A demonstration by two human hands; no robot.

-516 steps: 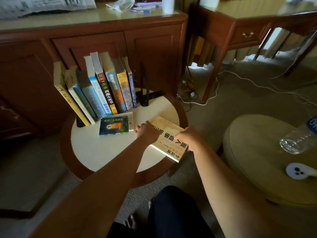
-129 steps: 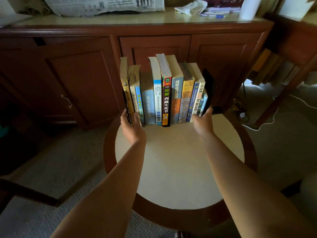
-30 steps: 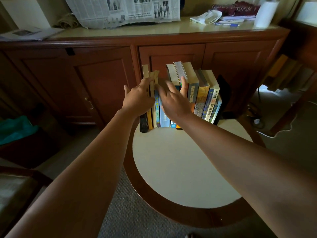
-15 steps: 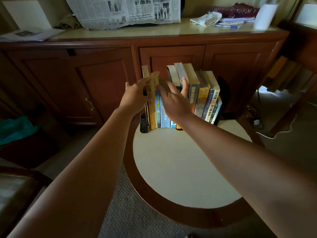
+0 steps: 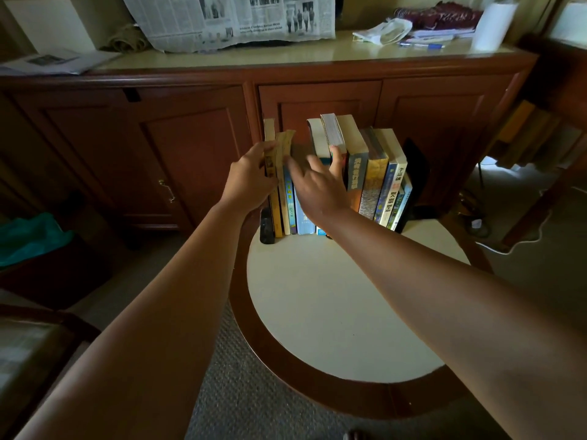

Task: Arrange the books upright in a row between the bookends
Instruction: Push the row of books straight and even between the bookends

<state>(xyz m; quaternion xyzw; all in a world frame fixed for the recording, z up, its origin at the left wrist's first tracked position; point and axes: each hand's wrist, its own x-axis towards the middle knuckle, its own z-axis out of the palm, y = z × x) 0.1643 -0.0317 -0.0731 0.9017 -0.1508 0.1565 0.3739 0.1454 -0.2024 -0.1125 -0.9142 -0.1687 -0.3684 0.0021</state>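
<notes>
Upper centre: books (image 5: 374,176) stand upright between black bookends (image 5: 415,168) on the round table (image 5: 333,312). Left hand (image 5: 251,182) grips the leftmost ones; right hand (image 5: 317,188), fingers spread, touches the spines.

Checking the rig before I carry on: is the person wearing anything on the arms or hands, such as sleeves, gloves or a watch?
Nothing shows. The left forearm and right forearm are bare to the frame edge, with no sleeve in view. The left hand and right hand are ungloved; neither wrist has a watch or band. No ring is visible, though the right fingers are blurred.
</notes>
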